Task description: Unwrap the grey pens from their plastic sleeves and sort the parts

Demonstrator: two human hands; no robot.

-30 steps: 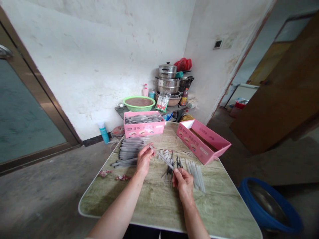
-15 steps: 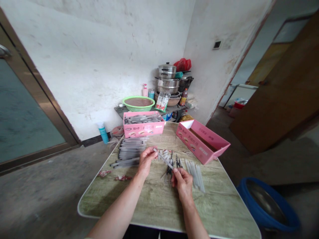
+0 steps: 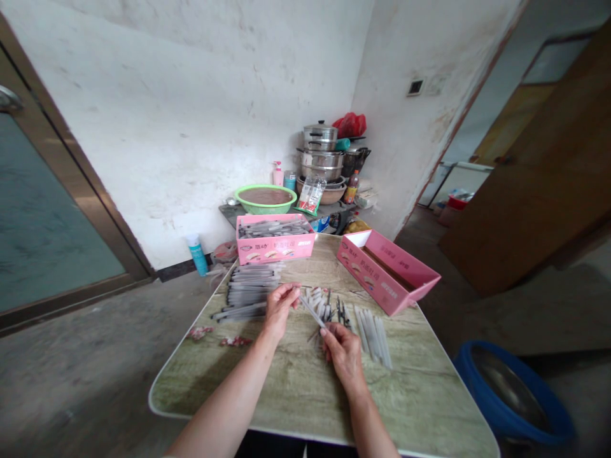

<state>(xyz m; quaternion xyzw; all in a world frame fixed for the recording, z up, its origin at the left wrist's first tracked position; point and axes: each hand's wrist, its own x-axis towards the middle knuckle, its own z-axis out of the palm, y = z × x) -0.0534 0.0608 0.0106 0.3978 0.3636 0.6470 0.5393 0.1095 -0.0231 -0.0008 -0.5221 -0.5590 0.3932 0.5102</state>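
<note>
A slim, frosted pen barrel [image 3: 312, 311] slants between my two hands above the table. The fingers of my left hand [image 3: 280, 308] are pinched at its upper end. My right hand [image 3: 344, 353] grips its lower end between thumb and fingers. Below the barrel lie small white and black pen parts [image 3: 327, 304], partly hidden by my right hand. To the right, loose frosted tubes [image 3: 375, 336] lie side by side. Left of my left hand is a stack of pens with dark ends [image 3: 251, 286].
A pink box [image 3: 275, 247] full of similar pens stands at the table's back left. Another pink box [image 3: 382, 272] sits angled at the back right. Behind are a green basin [image 3: 265, 207] and stacked pots [image 3: 321, 149]. A blue tub [image 3: 518, 394] stands right of the table [image 3: 296, 401].
My right hand has shifted a little left, closer to my left hand, and the pen barrel now slants more steeply. My left hand has barely moved.
</note>
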